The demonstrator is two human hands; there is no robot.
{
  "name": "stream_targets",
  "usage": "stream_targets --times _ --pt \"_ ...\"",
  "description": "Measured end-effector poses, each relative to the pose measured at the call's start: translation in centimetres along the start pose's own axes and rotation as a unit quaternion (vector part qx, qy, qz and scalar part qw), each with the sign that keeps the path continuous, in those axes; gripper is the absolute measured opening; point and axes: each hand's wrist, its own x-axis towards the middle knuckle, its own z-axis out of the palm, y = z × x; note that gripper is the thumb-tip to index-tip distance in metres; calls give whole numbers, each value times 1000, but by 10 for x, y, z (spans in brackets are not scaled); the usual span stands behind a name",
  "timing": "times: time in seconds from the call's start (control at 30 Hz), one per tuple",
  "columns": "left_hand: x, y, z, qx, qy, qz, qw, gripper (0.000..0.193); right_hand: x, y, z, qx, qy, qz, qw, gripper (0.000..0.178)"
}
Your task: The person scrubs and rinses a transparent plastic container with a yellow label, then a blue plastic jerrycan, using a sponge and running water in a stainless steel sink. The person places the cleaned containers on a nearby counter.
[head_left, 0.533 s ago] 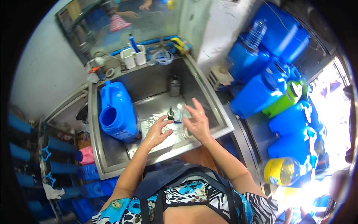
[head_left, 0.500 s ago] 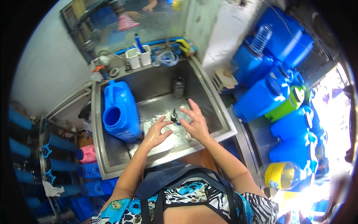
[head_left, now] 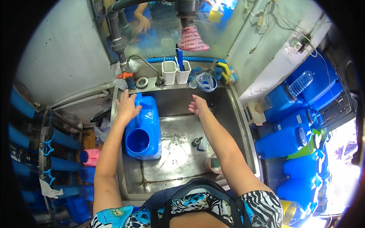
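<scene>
A large blue plastic jug (head_left: 151, 119) stands uncapped at the left of the metal sink (head_left: 171, 166), its wide mouth toward me. My left hand (head_left: 127, 108) is over the jug's far left side by its handle, fingers spread, just short of an orange-handled valve (head_left: 124, 76) on a dark pipe. Whether it touches the jug I cannot tell. My right hand (head_left: 199, 105) hovers over the far right part of the sink, loosely curled, with nothing visible in it. Small dark fittings (head_left: 197, 141) and a pale round container (head_left: 213, 164) lie below my right forearm.
On the back ledge stand white holders (head_left: 169, 73), a blue-rimmed bowl (head_left: 206, 83) and yellow-black sponges (head_left: 225, 73). A pipe outlet wrapped in pink plastic (head_left: 193, 40) hangs above. Blue jugs (head_left: 281, 141) crowd the right; blue cylinders on a rack (head_left: 65, 142) line the left.
Both hands have moved apart and farther forward: the left toward the valve and jug handle, the right toward the sink's far side. The view has shifted, showing more of the pipes above.
</scene>
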Motion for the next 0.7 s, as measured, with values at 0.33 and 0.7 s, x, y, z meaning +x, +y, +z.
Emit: stream_targets --times 0.33,0.7 --pt "96 -32 27 54 79 -90 991 50 100 -22 22 52 16 18 998 43" --pt "137 -70 37 -339 59 -138 929 55 -60 19 22 74 -309 9 948 43"
